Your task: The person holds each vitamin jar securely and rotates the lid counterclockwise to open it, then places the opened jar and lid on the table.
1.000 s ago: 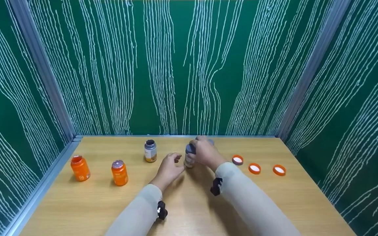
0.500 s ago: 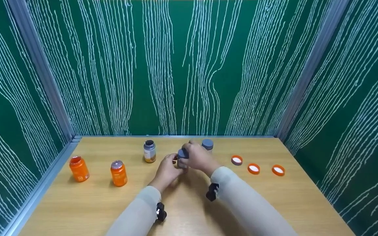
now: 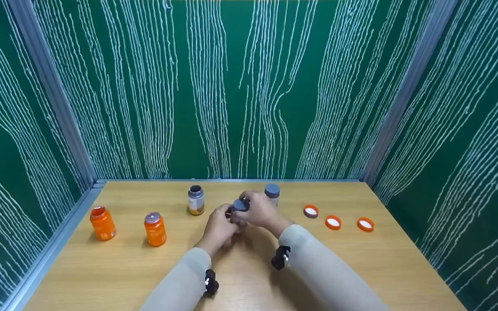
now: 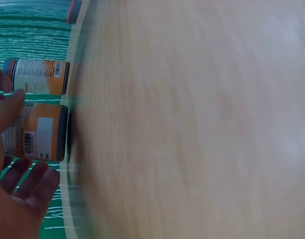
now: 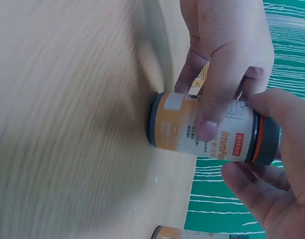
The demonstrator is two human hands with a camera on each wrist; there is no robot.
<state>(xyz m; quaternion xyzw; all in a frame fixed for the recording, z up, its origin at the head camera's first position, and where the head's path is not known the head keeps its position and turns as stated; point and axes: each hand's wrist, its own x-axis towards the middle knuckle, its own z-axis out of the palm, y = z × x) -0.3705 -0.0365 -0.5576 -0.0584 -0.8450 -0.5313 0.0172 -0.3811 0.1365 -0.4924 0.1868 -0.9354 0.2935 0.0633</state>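
Note:
Between my hands is a pill bottle with an orange and white label, a dark base and a grey screw lid. My left hand holds the bottle's body, its thumb lying across the label in the right wrist view. The fingers of my right hand curl round the lid, thumb on one side and fingertips on the other. Seen from the head, the hands cover most of the bottle; only the top of its lid shows. A second grey-lidded bottle stands just behind my right hand.
On the left are two orange bottles without lids. An unlidded grey-necked bottle stands farther back. Three lids, such as the rightmost orange lid, lie on the wooden table at right. Green walls enclose it.
My right hand has brought the lidded bottle leftward and nearer to my left hand, which now holds its body. The second grey-lidded bottle has come into clearer sight.

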